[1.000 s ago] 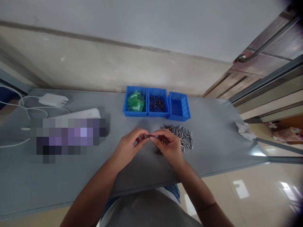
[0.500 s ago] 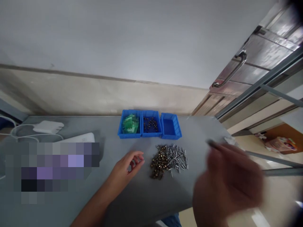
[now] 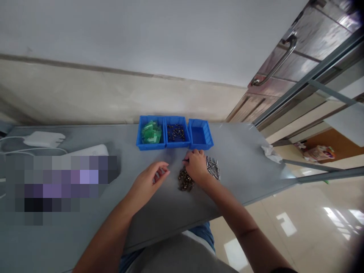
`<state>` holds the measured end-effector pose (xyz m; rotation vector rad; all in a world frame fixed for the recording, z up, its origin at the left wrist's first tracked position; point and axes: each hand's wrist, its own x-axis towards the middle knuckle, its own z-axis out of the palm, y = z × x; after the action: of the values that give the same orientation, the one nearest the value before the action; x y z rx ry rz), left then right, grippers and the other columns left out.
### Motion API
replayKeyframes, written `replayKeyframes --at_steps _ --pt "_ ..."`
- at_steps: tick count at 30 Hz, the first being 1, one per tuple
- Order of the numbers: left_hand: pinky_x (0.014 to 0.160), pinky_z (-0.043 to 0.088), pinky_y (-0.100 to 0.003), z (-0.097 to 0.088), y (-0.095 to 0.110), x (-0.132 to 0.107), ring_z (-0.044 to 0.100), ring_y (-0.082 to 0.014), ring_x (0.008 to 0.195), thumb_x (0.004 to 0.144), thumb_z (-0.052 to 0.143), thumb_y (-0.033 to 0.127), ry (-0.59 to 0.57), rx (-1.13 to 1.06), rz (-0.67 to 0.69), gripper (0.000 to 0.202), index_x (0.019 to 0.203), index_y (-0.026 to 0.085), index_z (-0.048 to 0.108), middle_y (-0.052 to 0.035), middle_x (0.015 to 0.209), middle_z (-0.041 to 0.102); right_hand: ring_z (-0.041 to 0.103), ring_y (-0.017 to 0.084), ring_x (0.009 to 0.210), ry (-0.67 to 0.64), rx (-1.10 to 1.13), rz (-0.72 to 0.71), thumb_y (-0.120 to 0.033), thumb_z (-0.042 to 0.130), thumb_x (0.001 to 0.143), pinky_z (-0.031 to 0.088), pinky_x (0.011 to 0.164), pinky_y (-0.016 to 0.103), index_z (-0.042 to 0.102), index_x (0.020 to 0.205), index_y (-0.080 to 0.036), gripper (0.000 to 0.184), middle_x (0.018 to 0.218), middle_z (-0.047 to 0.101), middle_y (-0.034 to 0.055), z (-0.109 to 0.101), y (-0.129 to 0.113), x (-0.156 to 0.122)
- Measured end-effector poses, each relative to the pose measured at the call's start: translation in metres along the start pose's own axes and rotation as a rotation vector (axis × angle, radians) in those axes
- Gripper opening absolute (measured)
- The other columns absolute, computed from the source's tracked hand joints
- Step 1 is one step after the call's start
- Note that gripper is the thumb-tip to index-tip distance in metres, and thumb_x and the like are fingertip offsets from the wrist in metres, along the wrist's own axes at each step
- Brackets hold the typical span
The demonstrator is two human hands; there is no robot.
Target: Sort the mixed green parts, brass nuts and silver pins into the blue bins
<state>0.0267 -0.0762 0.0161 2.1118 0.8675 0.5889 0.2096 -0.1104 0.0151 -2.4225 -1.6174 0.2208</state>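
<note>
In the head view, the left hand hovers over the grey surface, its fingers loosely curled and its thumb parted from the index fingertip by a small bare gap. It is near the brass-coloured metal pieces but apart from them. The right hand is over the heap, palm down, with fingers bent and bunched. A small dark bit shows at its thumb side, but whether the fingers grip it, or touch the parts beneath, cannot be told. The brass-coloured pieces lie in a pile on the near left side of this hand; the silver pins lie to its right, partly covered by it. Beyond the hands three blue bins stand in a row: the left bin contains green packets, the middle bin contains small dark metal parts, and the right bin stands at the row's end. A white adapter lies far left on the surface, and a crumpled white tissue sits at its right edge.
</note>
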Motion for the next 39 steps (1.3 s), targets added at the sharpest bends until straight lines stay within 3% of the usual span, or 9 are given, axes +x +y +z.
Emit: replayKeyframes --at_steps 3,5,9,12,15,20,24,32,39 --pt "0.064 0.047 -0.024 0.001 -0.001 0.0 0.056 -0.0115 0.073 0.084 0.046 0.026 -0.008 0.009 0.005 0.017 0.1 0.021 0.047 -0.0008 0.087 0.058 0.046 0.025 0.093 0.006 0.108 -0.03 -0.017 0.054 0.073 0.035 0.077 0.038 0.063 0.08 -0.016 0.012 0.091 0.058 0.0121 -0.002 0.0 0.003" --pt "0.064 0.047 -0.024 0.001 0.0 0.0 0.055 -0.0112 0.072 0.084 0.046 0.025 -0.003 0.013 0.01 0.017 0.1 0.021 0.047 -0.0002 0.086 0.057 0.049 0.021 0.089 -0.004 0.358 -0.09 -0.018 0.051 0.076 0.037 0.079 0.035 0.062 0.083 -0.017 0.013 0.09 0.06 0.0086 -0.006 0.001 -0.002" --pt "0.065 0.046 -0.023 -0.001 0.005 -0.002 0.054 -0.0097 0.071 0.082 0.049 0.024 0.043 -0.024 0.04 0.018 0.1 0.022 0.047 0.0005 0.088 0.055 0.053 0.013 0.078 -0.299 1.032 -0.228 -0.029 0.044 0.082 0.043 0.072 0.027 0.058 0.095 -0.021 0.02 0.087 0.059 0.0021 -0.011 -0.005 -0.018" --pt "0.062 0.046 -0.021 -0.003 0.009 -0.004 0.051 -0.008 0.066 0.081 0.052 0.025 0.072 -0.065 0.053 0.013 0.093 0.021 0.048 0.0007 0.087 0.053 0.052 0.011 0.071 -0.484 1.387 -0.166 -0.035 0.046 0.081 0.044 0.07 0.025 0.059 0.095 -0.023 0.022 0.081 0.057 0.0004 -0.004 -0.011 -0.028" --pt "0.061 0.046 -0.02 -0.004 0.011 -0.004 0.05 -0.0076 0.066 0.08 0.053 0.025 0.068 -0.059 0.084 0.011 0.089 0.02 0.049 0.0009 0.085 0.052 0.051 0.01 0.07 -0.541 1.564 -0.072 -0.037 0.052 0.077 0.044 0.07 0.025 0.06 0.089 -0.023 0.02 0.077 0.055 0.0 0.007 -0.015 -0.032" --pt "0.061 0.045 -0.021 -0.003 0.013 -0.004 0.05 -0.0085 0.066 0.08 0.054 0.026 0.048 -0.04 0.122 0.017 0.095 0.021 0.05 0.0004 0.084 0.052 0.051 0.01 0.067 -0.514 1.584 -0.053 -0.037 0.058 0.073 0.043 0.066 0.024 0.057 0.09 -0.024 0.022 0.074 0.055 -0.0011 0.013 -0.015 -0.033" --pt "0.062 0.044 -0.022 -0.002 0.012 -0.004 0.05 -0.0084 0.065 0.082 0.051 0.026 0.022 -0.022 0.124 0.012 0.093 0.022 0.053 -0.0009 0.088 0.054 0.049 0.009 0.062 -0.458 1.47 -0.074 -0.036 0.058 0.073 0.041 0.06 0.021 0.052 0.09 -0.024 0.021 0.072 0.056 -0.002 0.01 -0.015 -0.034" --pt "0.062 0.046 -0.019 0.0 0.006 -0.004 0.056 -0.0086 0.07 0.082 0.051 0.025 0.012 0.006 0.05 0.008 0.089 0.021 0.053 0.0006 0.09 0.058 0.054 0.012 0.072 -0.136 1.127 -0.156 -0.027 0.053 0.077 0.041 0.065 0.024 0.051 0.093 -0.022 0.017 0.077 0.058 0.0008 0.006 -0.017 -0.039" --pt "0.066 0.05 -0.022 -0.001 0.006 -0.004 0.061 -0.0108 0.073 0.078 0.055 0.022 0.053 -0.188 -0.035 0.009 0.087 0.019 0.054 0.0 0.083 0.062 0.051 0.014 0.073 0.06 0.89 -0.232 -0.026 0.06 0.073 0.042 0.07 0.028 0.061 0.084 -0.023 0.011 0.082 0.062 0.0014 -0.01 -0.021 -0.05"
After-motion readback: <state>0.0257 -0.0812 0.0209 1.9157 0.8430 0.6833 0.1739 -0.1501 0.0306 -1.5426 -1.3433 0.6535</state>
